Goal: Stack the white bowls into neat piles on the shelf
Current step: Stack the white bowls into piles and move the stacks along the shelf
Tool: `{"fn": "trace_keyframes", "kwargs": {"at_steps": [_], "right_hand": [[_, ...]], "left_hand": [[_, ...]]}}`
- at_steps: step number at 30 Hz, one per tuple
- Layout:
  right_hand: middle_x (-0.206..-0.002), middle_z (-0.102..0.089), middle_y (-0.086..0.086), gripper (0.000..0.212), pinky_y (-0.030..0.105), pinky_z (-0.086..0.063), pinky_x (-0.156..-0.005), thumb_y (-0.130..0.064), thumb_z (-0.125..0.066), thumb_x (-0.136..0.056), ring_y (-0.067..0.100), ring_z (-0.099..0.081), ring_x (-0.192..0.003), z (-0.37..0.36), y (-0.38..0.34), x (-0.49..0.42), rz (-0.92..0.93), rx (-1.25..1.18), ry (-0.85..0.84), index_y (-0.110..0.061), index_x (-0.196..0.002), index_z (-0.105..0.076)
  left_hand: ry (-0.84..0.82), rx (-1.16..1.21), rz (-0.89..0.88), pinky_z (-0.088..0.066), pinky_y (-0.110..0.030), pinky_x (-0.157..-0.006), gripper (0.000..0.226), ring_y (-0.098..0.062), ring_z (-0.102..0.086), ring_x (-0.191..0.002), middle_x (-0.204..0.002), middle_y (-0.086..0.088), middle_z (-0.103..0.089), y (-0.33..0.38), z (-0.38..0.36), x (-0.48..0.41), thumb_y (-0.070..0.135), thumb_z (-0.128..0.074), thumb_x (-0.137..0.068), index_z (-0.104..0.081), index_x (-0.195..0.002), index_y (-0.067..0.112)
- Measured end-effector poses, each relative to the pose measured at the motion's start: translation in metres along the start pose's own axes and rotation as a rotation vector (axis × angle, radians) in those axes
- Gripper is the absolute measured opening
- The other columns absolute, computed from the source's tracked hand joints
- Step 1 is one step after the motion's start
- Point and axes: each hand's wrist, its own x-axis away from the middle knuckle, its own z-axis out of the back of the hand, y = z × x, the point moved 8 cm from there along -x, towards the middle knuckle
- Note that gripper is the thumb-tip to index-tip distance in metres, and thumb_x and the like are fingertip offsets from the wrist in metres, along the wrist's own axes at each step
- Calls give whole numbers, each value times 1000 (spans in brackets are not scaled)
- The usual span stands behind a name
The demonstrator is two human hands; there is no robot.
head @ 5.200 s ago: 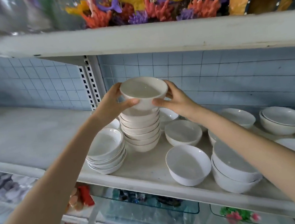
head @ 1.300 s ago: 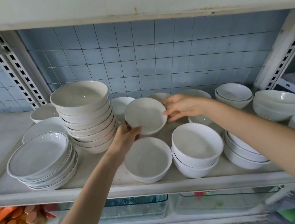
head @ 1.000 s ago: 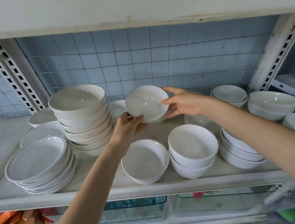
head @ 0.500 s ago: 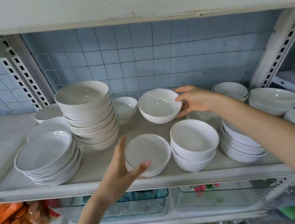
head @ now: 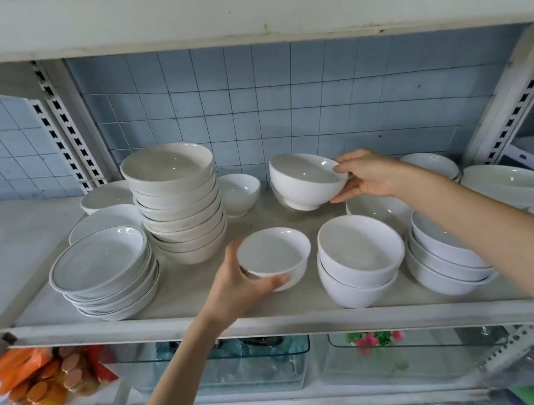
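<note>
Both hands on white bowls at the shelf.
Left hand gripping front bowl at shelf centre, thumb on rim, fingers curled under its near side. Right hand holding rear bowl at 1 o'clock, tilted, fingers pinching its right rim. Tall stack at 10 o'clock; plate pile at 9; two-bowl stack just beside at 3.
</note>
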Motion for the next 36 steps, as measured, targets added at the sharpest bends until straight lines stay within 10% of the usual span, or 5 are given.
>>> {"fn": "trace_keyframes", "kwargs": {"at_steps": [11, 14, 21, 28, 36], "right_hand": [[-89, -50, 15, 19, 39, -57, -47, 4, -39, -96, 36, -59, -72, 23, -3, -4, 28, -4, 69, -1, -83, -51], [-90, -48, 14, 20, 44, -56, -49, 4, -40, -96, 35, -58, -74, 40, -10, -7, 46, -45, 132, -3, -80, -50], [-88, -50, 15, 19, 55, -52, -71, 5, -40, -96, 31, -56, -78, 83, -33, -9, 89, -113, 235, -5, -82, -48], [-115, -42, 20, 32, 58, -46, -89, 5, -37, -96, 43, -52, -100, 113, -34, -7, 62, -53, 346, -1, -128, -41], [-125, -46, 27, 28, 54, -50, -80, 6, -30, -95, 50, -52, -110, 127, -13, -31, -12, 145, 388, 5, -120, -43]], "left_hand": [[-37, 7, -8, -46, -22, -87, 89, -16, -54, -111, -122, -1, -52, 9, -13, -38, 11, -88, -60, -32, -127, 22], [-57, -77, -45, -37, -3, -80, 93, -16, -46, -117, -125, 0, -43, 13, -17, -43, 5, -87, -61, -27, -131, 17], [-135, -271, -198, 3, -13, -106, 109, 7, 13, -134, -156, 8, 16, 64, -16, -38, 46, -63, -81, 17, -147, 16], [-119, -367, -395, -12, -5, -97, 59, -16, -23, -141, -153, -7, -26, 120, -48, -80, 29, -47, -97, -24, -146, 7], [-389, -879, -266, -41, -35, -91, 32, -31, -53, -113, -125, -18, -56, 78, -106, -137, 11, -39, -95, -49, -125, 5]]}}
